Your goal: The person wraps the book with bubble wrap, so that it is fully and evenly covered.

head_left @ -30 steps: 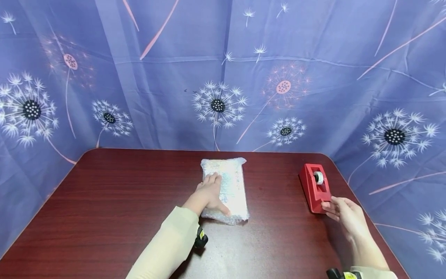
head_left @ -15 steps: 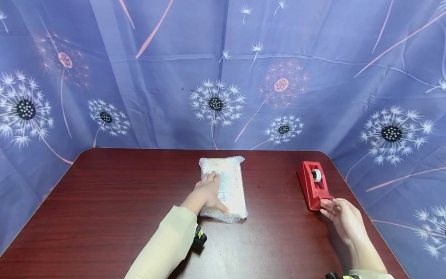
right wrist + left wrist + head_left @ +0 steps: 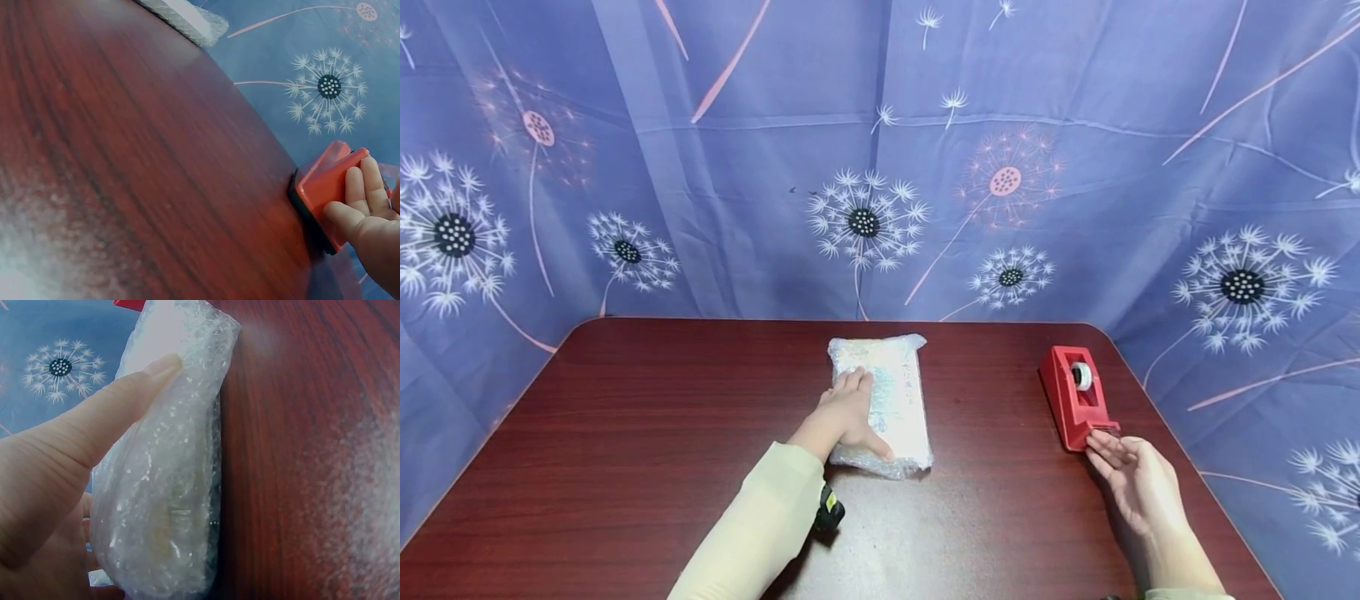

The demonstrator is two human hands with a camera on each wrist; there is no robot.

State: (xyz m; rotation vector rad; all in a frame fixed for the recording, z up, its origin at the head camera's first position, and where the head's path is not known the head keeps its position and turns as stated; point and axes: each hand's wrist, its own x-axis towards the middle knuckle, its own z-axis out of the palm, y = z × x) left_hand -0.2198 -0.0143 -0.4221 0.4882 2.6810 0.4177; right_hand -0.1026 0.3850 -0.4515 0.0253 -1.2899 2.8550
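Note:
My left hand (image 3: pixel 850 417) rests spread on a flat package in bubble wrap (image 3: pixel 898 408), which lies on the table and has a white printed face. In the left wrist view the thumb (image 3: pixel 125 403) presses on the crinkled wrap (image 3: pixel 169 475); the other fingertips are mostly hidden. At the right, a red tape dispenser (image 3: pixel 1071 404) holds a small roll of tape (image 3: pixel 1082 377). The fingers of my right hand (image 3: pixel 1142 479) touch its near end, just below the cutter lip. In the right wrist view several nearly straight fingers lie against the red dispenser (image 3: pixel 331 187); the thumb is largely cut off.
The dark red-brown wooden table (image 3: pixel 662 433) has rounded far corners. A blue curtain with dandelion prints (image 3: pixel 752 192) hangs behind it and along both sides. The dispenser stands close to the table's right edge. A black wrist camera (image 3: pixel 829 508) sits under the left sleeve.
My right hand has shifted slightly down, its fingers now lower on the dispenser's near end. The left hand and the package have stayed in place. The head view has shifted a little.

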